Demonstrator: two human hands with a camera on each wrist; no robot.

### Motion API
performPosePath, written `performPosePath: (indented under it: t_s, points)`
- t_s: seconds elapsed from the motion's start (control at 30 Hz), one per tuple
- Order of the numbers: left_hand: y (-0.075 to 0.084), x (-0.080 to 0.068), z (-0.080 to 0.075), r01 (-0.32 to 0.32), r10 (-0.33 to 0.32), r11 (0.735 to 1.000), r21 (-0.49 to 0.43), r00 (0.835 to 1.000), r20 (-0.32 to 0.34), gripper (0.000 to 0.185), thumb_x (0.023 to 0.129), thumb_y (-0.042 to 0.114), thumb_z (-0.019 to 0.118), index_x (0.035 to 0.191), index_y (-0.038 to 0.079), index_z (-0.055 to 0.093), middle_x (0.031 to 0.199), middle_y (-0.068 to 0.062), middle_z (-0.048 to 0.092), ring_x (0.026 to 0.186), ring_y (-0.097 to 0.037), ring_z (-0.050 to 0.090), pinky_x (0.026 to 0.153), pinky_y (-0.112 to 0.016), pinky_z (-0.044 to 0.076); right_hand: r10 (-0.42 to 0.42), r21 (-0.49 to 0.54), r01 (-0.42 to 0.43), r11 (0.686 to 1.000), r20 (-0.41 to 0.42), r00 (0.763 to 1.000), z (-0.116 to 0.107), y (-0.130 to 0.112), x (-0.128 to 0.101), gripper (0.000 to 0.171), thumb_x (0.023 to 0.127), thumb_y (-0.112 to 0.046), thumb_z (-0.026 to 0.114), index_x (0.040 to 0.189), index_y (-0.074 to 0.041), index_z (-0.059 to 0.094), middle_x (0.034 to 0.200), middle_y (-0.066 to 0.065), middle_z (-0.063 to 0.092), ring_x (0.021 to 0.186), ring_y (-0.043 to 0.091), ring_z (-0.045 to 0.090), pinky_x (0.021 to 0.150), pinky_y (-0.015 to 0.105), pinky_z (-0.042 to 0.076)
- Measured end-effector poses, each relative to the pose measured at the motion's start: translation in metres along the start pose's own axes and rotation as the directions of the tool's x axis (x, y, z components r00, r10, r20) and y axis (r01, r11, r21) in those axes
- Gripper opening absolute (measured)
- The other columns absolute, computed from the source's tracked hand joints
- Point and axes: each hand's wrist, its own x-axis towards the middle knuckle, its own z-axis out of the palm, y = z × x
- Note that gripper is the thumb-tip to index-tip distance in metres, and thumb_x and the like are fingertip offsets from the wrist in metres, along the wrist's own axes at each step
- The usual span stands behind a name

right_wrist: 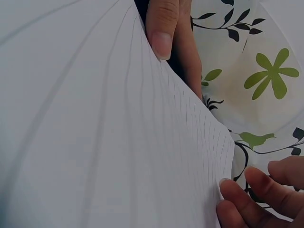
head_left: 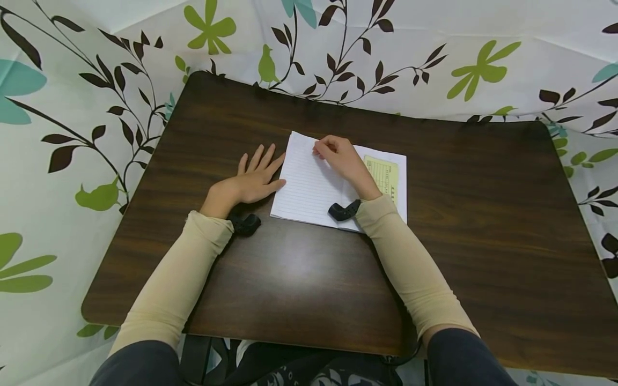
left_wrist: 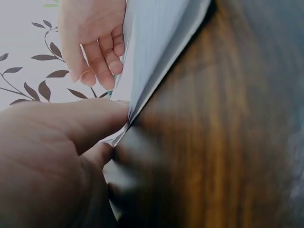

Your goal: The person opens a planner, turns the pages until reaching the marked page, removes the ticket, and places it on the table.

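An open notebook (head_left: 309, 182) with lined white pages lies on the brown table, slightly turned. At its left edge rests my left hand (head_left: 248, 185), fingers spread and mostly straight. The left thumb (left_wrist: 102, 118) touches the page edge in the left wrist view. My right hand (head_left: 340, 161) is over the upper part of the notebook, its fingers loosely bent with nothing seen between them. In the right wrist view, one right fingertip (right_wrist: 225, 184) appears at the border of the lined page (right_wrist: 114, 118); whether it touches the paper I cannot tell.
A yellow-green printed panel (head_left: 383, 174) is on the notebook's right side, partly behind the right wrist. Black wrist devices (head_left: 247, 225) sit below both hands. The dark wooden table (head_left: 483, 225) meets a white leaf-patterned cloth (head_left: 415, 37) behind it.
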Motion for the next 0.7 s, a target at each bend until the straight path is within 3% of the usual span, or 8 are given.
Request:
performPosePath:
  t_s: [0.47,0.7]
  points:
    - [0.003,0.001,-0.001,-0.007,0.007,1.000,0.019,1.000,-0.009,0.071,0.100,0.053,0.028,0.153,0.027,-0.011,0.158,-0.003,-0.027,0.145,-0.028,-0.027,0.113,-0.059,-0.016,-0.030,-0.015,0.031,0.999,0.004,1.000,-0.012,-0.003,-0.004,0.030,0.098,-0.037,0.051,0.102,-0.012,0.068,0.096,0.004,0.069,0.085,0.016,0.064,0.070,0.026,0.044]
    - [0.005,-0.003,0.000,-0.002,0.002,1.000,0.014,1.000,-0.010,0.071,0.101,0.051,0.030,0.154,0.025,-0.010,0.159,-0.006,-0.024,0.145,-0.029,-0.026,0.113,-0.059,-0.015,-0.040,-0.023,0.040,0.999,0.018,0.999,-0.022,-0.008,-0.011,0.030,0.097,-0.039,0.051,0.106,-0.015,0.067,0.100,-0.002,0.068,0.084,0.016,0.066,0.070,0.029,0.046]
